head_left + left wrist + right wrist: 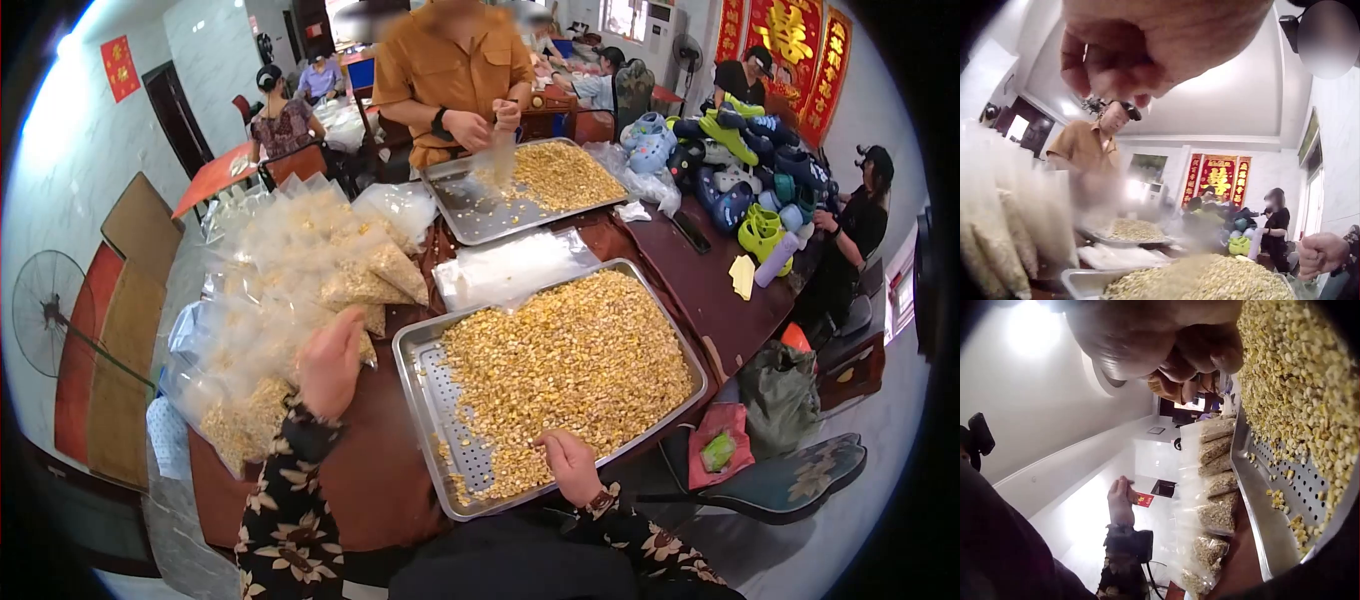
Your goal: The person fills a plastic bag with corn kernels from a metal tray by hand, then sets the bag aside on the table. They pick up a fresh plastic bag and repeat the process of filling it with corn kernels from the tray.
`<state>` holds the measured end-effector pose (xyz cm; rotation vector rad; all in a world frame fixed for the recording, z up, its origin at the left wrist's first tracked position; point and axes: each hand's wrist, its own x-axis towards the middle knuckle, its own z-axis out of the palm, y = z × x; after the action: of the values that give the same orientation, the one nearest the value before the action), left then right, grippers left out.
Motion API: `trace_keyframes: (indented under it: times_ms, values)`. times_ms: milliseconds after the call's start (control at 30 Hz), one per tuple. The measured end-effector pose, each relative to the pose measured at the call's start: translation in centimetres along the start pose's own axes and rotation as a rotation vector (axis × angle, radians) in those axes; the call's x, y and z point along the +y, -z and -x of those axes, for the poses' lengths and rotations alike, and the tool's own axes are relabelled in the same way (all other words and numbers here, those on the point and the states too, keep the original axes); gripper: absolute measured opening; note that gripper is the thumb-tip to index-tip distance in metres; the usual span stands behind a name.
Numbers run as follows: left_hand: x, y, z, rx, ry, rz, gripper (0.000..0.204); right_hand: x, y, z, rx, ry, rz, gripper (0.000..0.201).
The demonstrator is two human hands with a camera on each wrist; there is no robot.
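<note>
Bags of corn kernels (385, 265), clear and filled, are heaped at the left of the table. My left hand (330, 365) is raised beside their near right side, fingers loosely bent, with nothing visible in it. A perforated metal tray (420, 425) holds a broad layer of loose corn kernels (570, 365), thinner along its left side. Over the tray's near edge is my right hand (572, 468), its fingers curled in and the thumb lying along them. In the left wrist view this right hand (1322, 253) looks like a loose fist, with no object showing in it.
Flat clear plastic bags (515, 265) lie between my tray and a second metal tray (460, 215) of kernels. Across the table a person (455, 80) holds a clear bag above that tray. Clogs (735, 165) are piled at the right; a chair (790, 480) stands near my right side.
</note>
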<state>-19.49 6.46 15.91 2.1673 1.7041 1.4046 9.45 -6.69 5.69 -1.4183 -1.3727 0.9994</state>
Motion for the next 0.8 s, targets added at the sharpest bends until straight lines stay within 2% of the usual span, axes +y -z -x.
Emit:
trace_keyframes:
  times_ms: [67,133,167,200,267,300,333,400,433,467,533,567,600,667,700,733,800]
  values:
    - [-0.5,-3.9,-2.1,-0.025,-0.151,-0.078,0.015,0.5,1.4,-0.5,-0.009,-0.018,-0.012,0.020]
    - [-2.1,-7.9,-4.0,-0.266,-0.202,-0.119,0.019,0.8,3.0,-1.0,-0.058,0.039,0.005,0.019]
    - [-2.6,-10.1,-4.5,-0.355,-0.182,-0.133,0.021,1.5,3.5,-1.1,-0.022,0.130,-0.009,0.018]
    - [-2.9,-12.2,-4.8,-0.443,-0.160,-0.147,0.023,2.1,4.3,-1.1,-0.022,0.128,-0.022,0.018]
    - [-3.2,-16.2,-5.2,-0.505,-0.170,-0.186,0.024,2.5,6.3,-0.9,-0.057,0.040,-0.031,0.018]
    - [-3.3,-18.2,-5.2,-0.561,-0.178,-0.212,0.025,1.8,7.8,-0.6,-0.098,-0.132,-0.022,0.018]
    - [-3.7,-20.5,-5.0,-0.567,-0.178,-0.218,0.025,2.3,8.7,-0.6,-0.100,-0.135,-0.030,0.018]
    - [-4.3,-24.2,-4.5,-0.509,-0.219,-0.213,0.028,3.8,10.3,-0.2,0.023,-0.150,-0.020,0.017]
    - [-3.6,-25.1,-4.9,-0.599,-0.180,-0.238,0.034,4.7,10.9,-0.1,0.096,-0.117,0.019,0.017]
    - [-4.2,-26.5,-4.8,-0.601,-0.190,-0.243,0.034,4.9,11.7,-0.2,0.104,-0.116,0.011,0.017]
    - [-6.2,-30.5,-3.9,-0.345,-0.356,-0.400,0.041,5.0,13.2,-0.3,0.112,-0.206,0.001,0.017]
    - [-6.1,-31.1,-3.9,-0.339,-0.371,-0.434,0.044,6.0,13.3,-0.4,0.170,-0.129,0.025,0.018]
    - [-6.1,-31.7,-4.5,-0.341,-0.381,-0.427,0.044,6.3,13.8,-0.4,0.182,-0.131,0.024,0.018]
    - [-3.9,-31.0,-6.2,-1.115,0.033,-0.563,0.044,6.3,14.4,-0.6,0.153,-0.188,-0.053,0.018]
    - [-4.0,-31.0,-6.1,-1.069,-0.049,-0.544,0.030,6.3,14.6,-0.7,0.159,-0.181,-0.045,0.019]
    - [-4.4,-31.0,-6.2,-1.075,-0.052,-0.547,0.030,6.4,14.8,-0.9,0.162,-0.185,-0.050,0.019]
    - [-5.1,-31.0,-6.1,-0.951,-0.143,-0.548,0.021,6.6,15.1,-1.1,0.168,-0.196,-0.033,0.018]
